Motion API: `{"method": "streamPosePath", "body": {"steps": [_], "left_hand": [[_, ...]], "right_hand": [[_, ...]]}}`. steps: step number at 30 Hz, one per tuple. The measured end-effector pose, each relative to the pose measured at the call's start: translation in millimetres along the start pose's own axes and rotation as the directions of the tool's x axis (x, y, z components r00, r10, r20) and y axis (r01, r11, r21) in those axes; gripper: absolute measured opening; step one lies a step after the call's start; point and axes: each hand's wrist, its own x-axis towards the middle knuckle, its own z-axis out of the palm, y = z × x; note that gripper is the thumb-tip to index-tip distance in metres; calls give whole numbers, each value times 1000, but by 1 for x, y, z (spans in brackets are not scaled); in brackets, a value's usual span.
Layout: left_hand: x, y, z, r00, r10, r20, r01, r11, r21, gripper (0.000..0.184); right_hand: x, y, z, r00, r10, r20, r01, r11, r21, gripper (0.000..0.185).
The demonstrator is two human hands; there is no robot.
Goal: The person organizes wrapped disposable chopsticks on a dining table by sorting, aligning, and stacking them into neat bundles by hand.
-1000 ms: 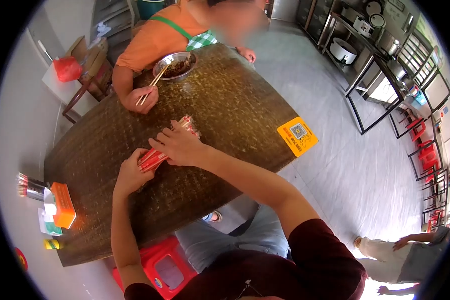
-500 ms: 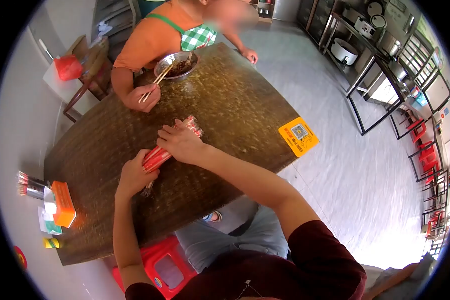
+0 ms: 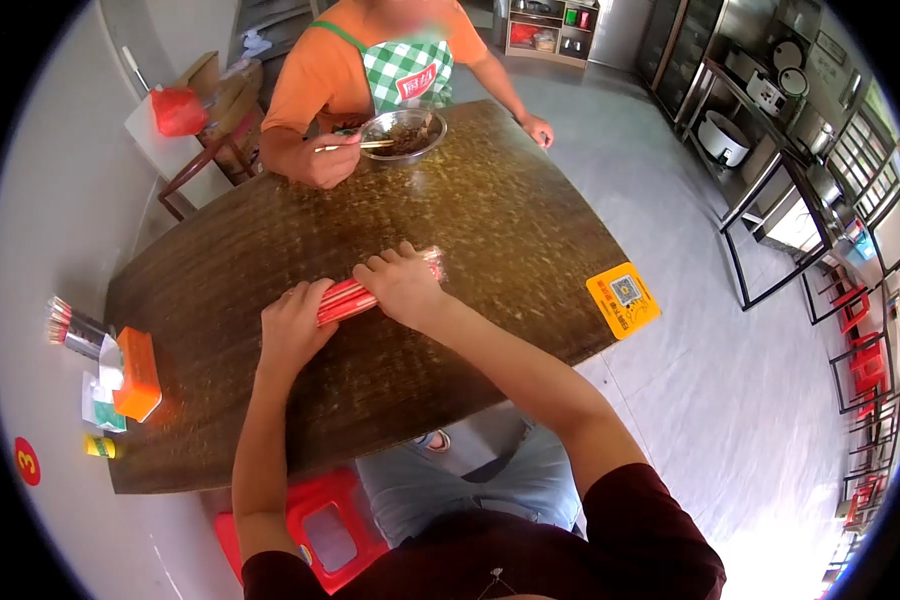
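Note:
A long bundle of red and white wrapped sticks (image 3: pixel 346 301) lies slantwise over the brown wooden table (image 3: pixel 490 220). My left hand (image 3: pixel 295 325) is closed round its lower left end. Nearer the upper right end, my right hand (image 3: pixel 402 284) has its fingers wrapped over the bundle, and the clear wrapping sticks out past it. The stretch between my two hands shows red. What lies under my palms is hidden.
Across the table, a person in an orange shirt and checked apron (image 3: pixel 408 75) holds chopsticks in a metal bowl (image 3: pixel 403 137). An orange tissue box (image 3: pixel 137 374) and a chopstick holder (image 3: pixel 82 333) stand left. A yellow QR card (image 3: pixel 623 301) lies at the right corner.
The view has tilted up and shifted. The bundle lies flatter, with my hands still on it. The other person's chopsticks have turned and now reach into the bowl.

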Motion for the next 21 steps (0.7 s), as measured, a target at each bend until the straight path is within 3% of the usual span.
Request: {"method": "streamPosePath", "body": {"steps": [6, 9, 12, 14, 15, 18, 21], "left_hand": [[2, -3, -1, 1000, -22, -5, 22, 998, 56, 59], [9, 1, -14, 987, -115, -112, 122, 991, 52, 67], [7, -8, -11, 877, -348, -332, 245, 917, -316, 76], [4, -15, -10, 844, -442, -303, 304, 861, -409, 79], [3, -16, -9, 854, -428, -296, 291, 864, -410, 78], [2, -12, -9, 878, -392, -275, 236, 855, -462, 75], [0, -8, -9, 899, -305, -315, 136, 877, -461, 75]], "right_hand": [[2, 0, -3, 998, 50, 23, -49, 997, -68, 17], [3, 8, -12, 993, 116, -11, -116, 993, 1, 21], [6, 22, -22, 962, 273, 14, -267, 928, 260, 28], [13, 21, -44, 902, 415, 116, -416, 768, 487, 31], [14, 22, -48, 864, 463, 198, -471, 602, 644, 36], [17, 9, -41, 863, 482, 150, -232, 114, 966, 41], [13, -11, -38, 916, 378, 134, -153, 21, 988, 40]]}}
